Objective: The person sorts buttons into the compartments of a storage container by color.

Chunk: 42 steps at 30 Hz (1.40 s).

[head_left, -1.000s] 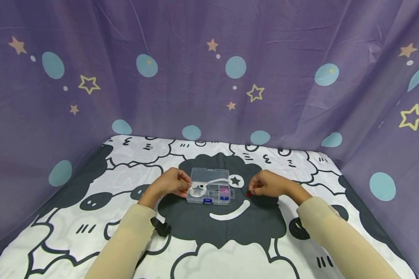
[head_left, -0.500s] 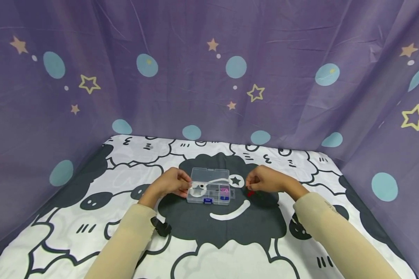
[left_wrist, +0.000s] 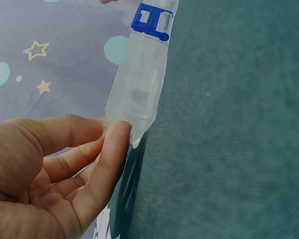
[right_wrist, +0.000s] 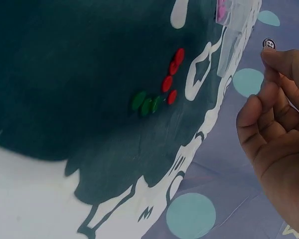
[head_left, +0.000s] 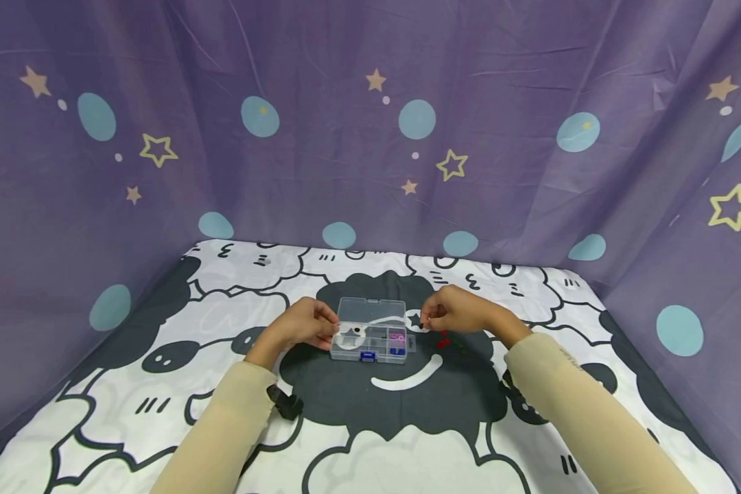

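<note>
A clear plastic compartment box (head_left: 370, 343) with a blue latch (left_wrist: 152, 21) lies with its lid (head_left: 370, 310) raised. My left hand (head_left: 305, 322) pinches the box's left end between thumb and fingers. Pink pieces (head_left: 396, 337) and blue pieces (head_left: 397, 351) fill compartments on its right side. Just right of the box, above the cloth, my right hand (head_left: 460, 309) pinches a small round black button (right_wrist: 269, 43) with a white mark. Below that hand lie several red buttons (right_wrist: 168, 83) and several green buttons (right_wrist: 146, 105).
The cloth (head_left: 401, 405) under everything has a black-and-white sheep print, with a large dark patch around the box. Purple fabric (head_left: 346, 192) with stars and dots hangs behind and at the sides. A black object (head_left: 285, 402) sits at the left cuff.
My right hand has risen from the buttons and moved left toward the box, uncovering the red and green buttons. My left hand and the box stay in place.
</note>
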{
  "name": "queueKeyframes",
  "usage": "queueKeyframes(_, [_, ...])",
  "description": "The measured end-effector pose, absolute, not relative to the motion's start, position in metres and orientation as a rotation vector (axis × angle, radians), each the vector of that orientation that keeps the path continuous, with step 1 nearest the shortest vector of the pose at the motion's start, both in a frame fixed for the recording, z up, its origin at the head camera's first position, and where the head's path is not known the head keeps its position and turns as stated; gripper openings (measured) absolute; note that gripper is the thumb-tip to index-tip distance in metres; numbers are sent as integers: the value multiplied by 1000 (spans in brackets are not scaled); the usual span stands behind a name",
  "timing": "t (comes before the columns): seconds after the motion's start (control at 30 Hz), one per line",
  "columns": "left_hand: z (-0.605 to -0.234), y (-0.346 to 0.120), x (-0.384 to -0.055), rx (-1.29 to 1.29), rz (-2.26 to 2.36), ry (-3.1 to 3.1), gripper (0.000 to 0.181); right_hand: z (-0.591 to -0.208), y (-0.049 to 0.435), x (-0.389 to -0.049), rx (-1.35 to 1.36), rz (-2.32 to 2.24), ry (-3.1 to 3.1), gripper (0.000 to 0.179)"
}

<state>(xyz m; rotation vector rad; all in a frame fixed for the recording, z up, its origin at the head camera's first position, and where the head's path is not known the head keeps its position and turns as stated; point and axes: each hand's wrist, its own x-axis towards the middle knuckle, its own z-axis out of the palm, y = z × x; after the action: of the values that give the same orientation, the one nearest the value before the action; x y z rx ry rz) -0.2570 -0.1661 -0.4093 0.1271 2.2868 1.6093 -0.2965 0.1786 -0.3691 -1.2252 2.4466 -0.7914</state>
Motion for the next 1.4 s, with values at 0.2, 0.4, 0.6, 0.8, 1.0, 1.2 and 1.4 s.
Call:
queueKeyframes(0.2, [-409, -166, -257, 142, 1605, 2292, 22, -369, 169, -297, -1201, -798, 2464, 9])
queueKeyframes(0.4, [-409, -165, -257, 148, 1597, 2295, 22, -366, 161, -298, -1208, -794, 2470, 12])
queueKeyframes(0.6, [-408, -165, -258, 133, 1595, 2291, 21, -363, 153, -299, -1212, -787, 2467, 13])
queueKeyframes(0.8, [-409, -166, -259, 123, 1594, 2288, 19, -364, 142, -300, -1249, -792, 2456, 13])
queueKeyframes(1.0, [-409, -166, -258, 150, 1595, 2291, 20, -369, 132, -301, -1253, -787, 2464, 10])
queueKeyframes(1.2, [-408, -166, -258, 133, 1596, 2286, 20, -371, 124, -301, -1238, -791, 2453, 10])
queueKeyframes(1.4, [-409, -167, -258, 114, 1602, 2283, 19, -375, 115, -301, -1223, -750, 2462, 9])
